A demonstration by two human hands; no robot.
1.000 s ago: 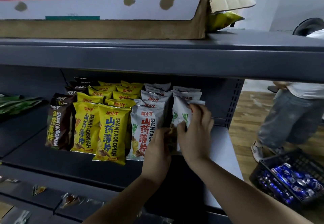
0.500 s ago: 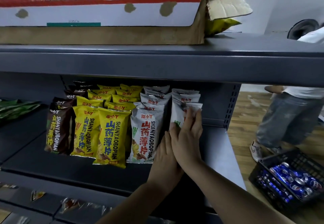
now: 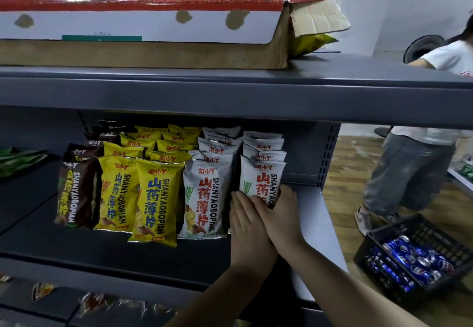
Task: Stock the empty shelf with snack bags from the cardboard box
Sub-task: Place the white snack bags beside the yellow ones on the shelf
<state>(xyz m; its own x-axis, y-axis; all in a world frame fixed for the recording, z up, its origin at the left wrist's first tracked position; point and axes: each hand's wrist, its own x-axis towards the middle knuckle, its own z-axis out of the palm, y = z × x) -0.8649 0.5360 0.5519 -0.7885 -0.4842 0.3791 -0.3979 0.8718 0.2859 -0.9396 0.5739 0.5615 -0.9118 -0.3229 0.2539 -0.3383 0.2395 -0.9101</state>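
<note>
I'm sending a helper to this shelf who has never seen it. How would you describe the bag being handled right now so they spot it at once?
Find the grey shelf under the cardboard box. Its bags stand in rows: brown, yellow, then white. The front white bag of the rightmost row is the one; unlike the white bag beside it, both hands, left hand and right hand, cover its lower half.

I have just one camera, worn on the person's head. It looks forward and a little down, straight into the gray shelf (image 3: 158, 247), very close. The cardboard box (image 3: 143, 19) fills the top of the frame, seen from just below. Both forearms come in from the bottom middle. At the right edge the view slips past the shelf to the wood floor (image 3: 350, 163).
</note>
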